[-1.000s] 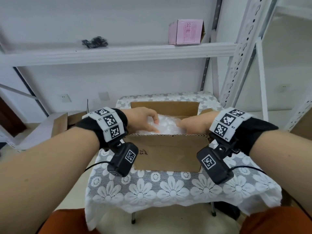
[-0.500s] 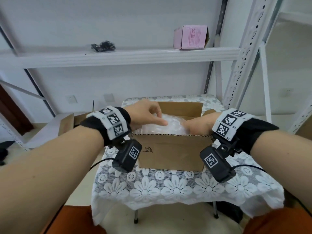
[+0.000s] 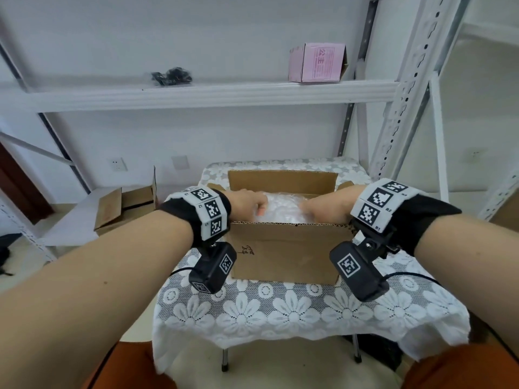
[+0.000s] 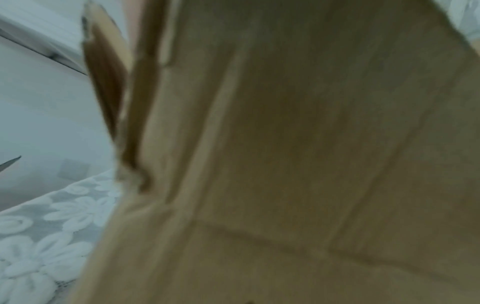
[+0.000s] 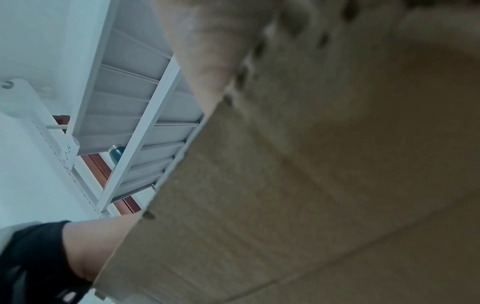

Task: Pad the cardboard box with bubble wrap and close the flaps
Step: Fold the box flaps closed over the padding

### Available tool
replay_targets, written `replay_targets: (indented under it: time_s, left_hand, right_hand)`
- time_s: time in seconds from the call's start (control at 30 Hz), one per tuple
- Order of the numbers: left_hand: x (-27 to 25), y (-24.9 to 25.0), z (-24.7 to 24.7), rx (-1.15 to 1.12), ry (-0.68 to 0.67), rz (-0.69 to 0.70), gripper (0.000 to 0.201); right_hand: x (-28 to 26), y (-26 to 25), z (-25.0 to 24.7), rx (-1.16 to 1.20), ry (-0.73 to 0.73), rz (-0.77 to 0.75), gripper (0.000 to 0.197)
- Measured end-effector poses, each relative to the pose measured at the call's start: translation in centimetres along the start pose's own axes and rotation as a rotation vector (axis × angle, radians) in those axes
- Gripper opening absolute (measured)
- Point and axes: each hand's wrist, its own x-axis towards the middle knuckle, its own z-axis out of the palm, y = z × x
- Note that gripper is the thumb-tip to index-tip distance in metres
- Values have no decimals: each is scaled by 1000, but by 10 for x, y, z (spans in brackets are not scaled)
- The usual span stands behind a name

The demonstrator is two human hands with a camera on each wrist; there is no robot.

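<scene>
One open box [image 3: 286,251] sits on the tabletop [image 3: 280,310], one sheet of wrap [image 3: 283,209] inside it. The left hand [image 3: 247,204] is curled into the wrap; the right hand's [image 3: 323,210] grip cannot be told. If pressed unevenly, wrap could bulge and block the flaps. One far flap [image 3: 280,179] is raised; two side flaps barely show

From my right wrist cam it's mostly brown cardboard box [image 5: 324,185] filling the right side, super close and blurry, its corrugated edge running diagonally up the frame. The heel of my right hand [image 5: 207,51] sits against that edge up top. My other forearm with the black wristband [image 5: 28,261] pokes in bottom left, white metal shelving [image 5: 137,115] behind.
</scene>
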Motion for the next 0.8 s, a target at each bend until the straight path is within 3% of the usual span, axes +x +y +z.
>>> replay_targets:
  time_s: [0.13, 0.2, 0.27, 0.37, 0.43, 0.5, 0.57, 0.67, 0.73, 0.8]
  left_hand:
    - [-16, 3, -18, -50, 1, 4, 20]
    - [-25, 7, -30, -56, 23, -7, 29]
    - [-28, 16, -38, -69, 134, 51, 29]
    - [-24, 33, -38, -252, 122, 123, 21]
    - [-20, 39, -31, -264, 62, 122, 21]
    - [-15, 40, -25, -233, 48, 98, 18]
    - [-10, 40, -20, -208, 54, 91, 14]
    - [-6, 41, -14, -125, 74, 96, 16]
    - [-3, 41, -11, -96, 71, 91, 18]
    - [1, 40, -9, -99, 59, 86, 20]
  right_hand:
    - [-14, 11, -12, 172, -35, -40, 14]
    - [-26, 17, -25, 297, -12, -89, 25]
    - [-34, 22, -35, 402, 147, -90, 34]
    - [-38, 31, -40, 140, 422, 106, 35]
    - [-37, 35, -34, 43, 410, 229, 41]
    - [-30, 38, -28, 133, 370, 256, 38]
    - [-25, 43, -24, 280, 422, 261, 34]
    - [-25, 49, -24, 216, 541, 321, 26]
    - [-24, 49, -22, 290, 454, 303, 25]
    - [-22, 46, -18, 607, 323, 155, 22]
